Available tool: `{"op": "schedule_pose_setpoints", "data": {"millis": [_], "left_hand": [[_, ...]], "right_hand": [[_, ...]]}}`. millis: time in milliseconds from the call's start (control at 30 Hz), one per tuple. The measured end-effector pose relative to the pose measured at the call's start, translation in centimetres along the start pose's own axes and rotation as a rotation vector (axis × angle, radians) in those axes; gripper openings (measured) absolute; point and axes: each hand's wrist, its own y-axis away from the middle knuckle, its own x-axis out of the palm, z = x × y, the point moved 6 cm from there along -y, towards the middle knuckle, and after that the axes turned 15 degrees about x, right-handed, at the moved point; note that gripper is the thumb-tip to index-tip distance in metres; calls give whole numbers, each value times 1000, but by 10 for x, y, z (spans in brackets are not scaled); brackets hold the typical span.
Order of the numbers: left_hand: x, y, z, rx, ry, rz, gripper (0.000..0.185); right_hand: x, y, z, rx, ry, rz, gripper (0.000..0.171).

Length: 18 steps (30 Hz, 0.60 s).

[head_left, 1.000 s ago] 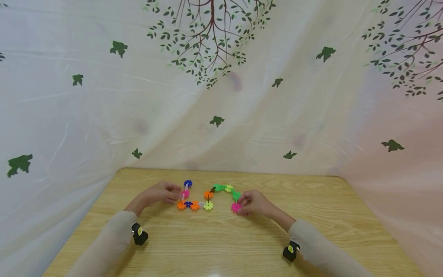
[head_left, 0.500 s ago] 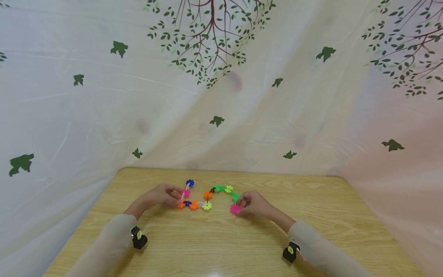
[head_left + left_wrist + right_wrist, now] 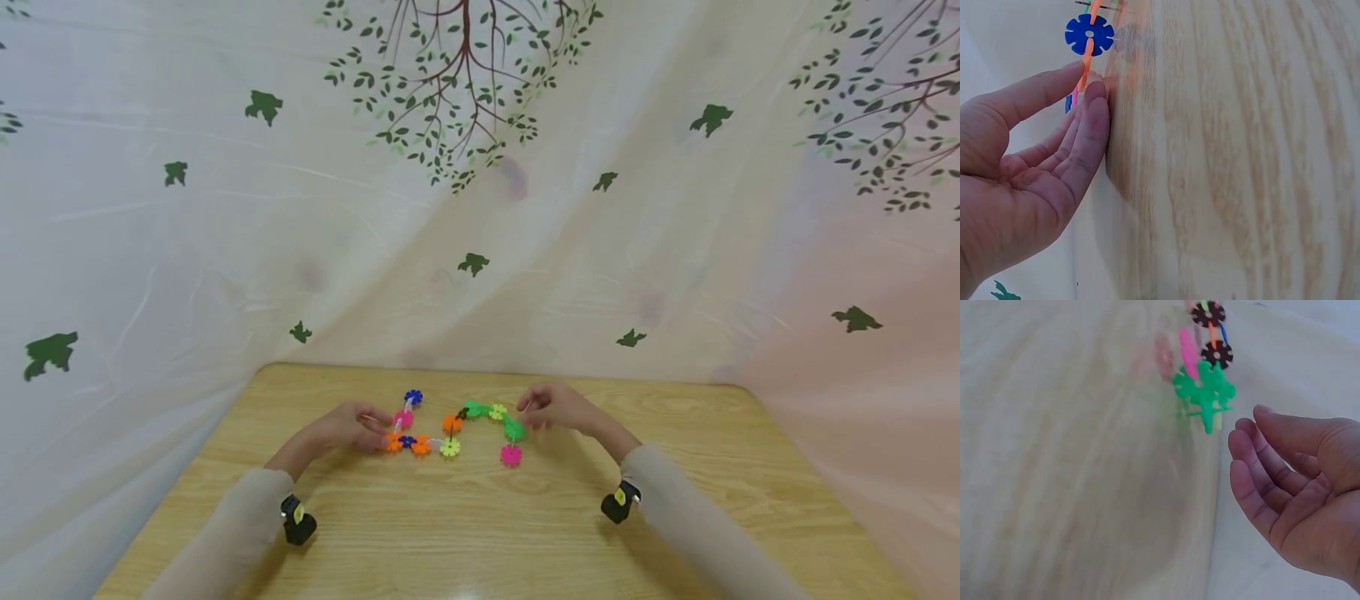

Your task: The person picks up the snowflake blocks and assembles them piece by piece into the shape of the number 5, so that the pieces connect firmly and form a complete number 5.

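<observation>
A chain of interlocking snowflake discs [image 3: 511,455] lies on the table in blue, pink, orange, white, yellow and green. It bends like a wave. My left hand [image 3: 348,426] is at its left end. Up close in the left wrist view, thumb and fingertips pinch an orange snowflake disc [image 3: 1087,56], seen edge-on below a blue disc [image 3: 1075,34]. My right hand [image 3: 562,408] is beside the chain's right part, fingers loosely bent and holding nothing. In the right wrist view its fingertips are apart from the green discs [image 3: 1207,392].
The wooden table [image 3: 465,525] spreads out in front of both arms. Behind it hangs a pale curtain [image 3: 375,250] printed with branches and green leaf shapes. Small black cameras [image 3: 298,527] are strapped at both sleeves.
My right hand has let go of the pink disc at the chain's right end and moved up and away. My left hand has come in against the orange disc. The chain has barely shifted.
</observation>
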Motion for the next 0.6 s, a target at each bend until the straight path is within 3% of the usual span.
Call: {"op": "schedule_pose_setpoints", "data": {"millis": [267,600], "left_hand": [[2,5,5,-64,10,20,42],[3,6,5,-53,40,19,34]], "right_hand": [[-4,-24,8,-60,49,50,26],[11,-45,-1,30,84,138,32]]}}
